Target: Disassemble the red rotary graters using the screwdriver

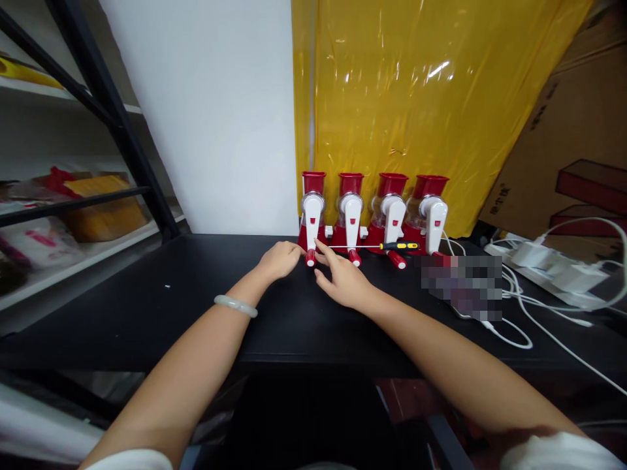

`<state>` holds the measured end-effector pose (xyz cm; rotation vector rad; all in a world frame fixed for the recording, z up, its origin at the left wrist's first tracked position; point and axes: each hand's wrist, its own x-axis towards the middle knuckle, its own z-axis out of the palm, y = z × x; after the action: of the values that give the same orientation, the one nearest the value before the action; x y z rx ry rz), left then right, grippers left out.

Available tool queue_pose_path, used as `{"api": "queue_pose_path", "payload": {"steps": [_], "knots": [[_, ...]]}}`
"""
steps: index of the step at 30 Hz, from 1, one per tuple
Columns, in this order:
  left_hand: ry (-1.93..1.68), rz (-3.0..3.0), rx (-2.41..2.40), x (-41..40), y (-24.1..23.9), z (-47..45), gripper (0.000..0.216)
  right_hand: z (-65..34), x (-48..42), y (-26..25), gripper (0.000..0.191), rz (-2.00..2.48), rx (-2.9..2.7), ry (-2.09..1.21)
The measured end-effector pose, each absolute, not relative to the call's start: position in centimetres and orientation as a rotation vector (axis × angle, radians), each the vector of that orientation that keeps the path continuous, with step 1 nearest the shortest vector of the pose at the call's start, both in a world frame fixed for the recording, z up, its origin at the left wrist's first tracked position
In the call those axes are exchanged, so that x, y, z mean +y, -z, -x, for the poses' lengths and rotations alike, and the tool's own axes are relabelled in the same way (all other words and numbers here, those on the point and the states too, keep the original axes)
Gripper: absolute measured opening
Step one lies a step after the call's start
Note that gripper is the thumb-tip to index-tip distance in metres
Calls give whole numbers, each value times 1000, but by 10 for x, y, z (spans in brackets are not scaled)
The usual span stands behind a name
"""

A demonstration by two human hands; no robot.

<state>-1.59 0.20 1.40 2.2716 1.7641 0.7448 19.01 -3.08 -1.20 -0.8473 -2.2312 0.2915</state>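
"What takes up the most room over there?"

"The black bench (147, 294). It runs under the leftmost grinder (313, 215) and out to both sides of it. Behind that grinder and off to its right hangs the shiny yellow sheet (416, 98); the white panel (210, 117) stands behind it to the left. Well to its right, there's a brown carton (573, 137) with printing on it."

"And the leftmost grinder itself?"

"Upright on the bench, red and white, with its crank pointing down. Three matching grinders (392, 209) stand in a row to its right."

"What are the person's hands doing?"

"Both are at the foot of it. The right hand (345, 277) is just to its right, fingers spread and nothing in them, the forefinger up by the crank. The left hand (280, 260) is just to its left, curled, one finger stretched toward the red grip (310, 256). I can't tell whether it's pinching or only touching."

"Anything smaller?"

"A screwdriver (404, 246) with a black-and-yellow handle lies crosswise to its right, and a pale bracelet (236, 305) circles the left wrist, nearer the person than the leftmost grinder."
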Motion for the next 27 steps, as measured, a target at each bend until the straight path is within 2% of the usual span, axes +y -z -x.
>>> {"api": "queue_pose_path", "payload": {"steps": [14, 27], "knots": [[-689, -2318, 1739, 0, -15, 14, 44, -190, -31, 12, 69, 801, -2289, -205], [-669, -2282, 1771, -1, -16, 14, 46, -189, -27, 18, 66, 743, -2252, -357]]}}
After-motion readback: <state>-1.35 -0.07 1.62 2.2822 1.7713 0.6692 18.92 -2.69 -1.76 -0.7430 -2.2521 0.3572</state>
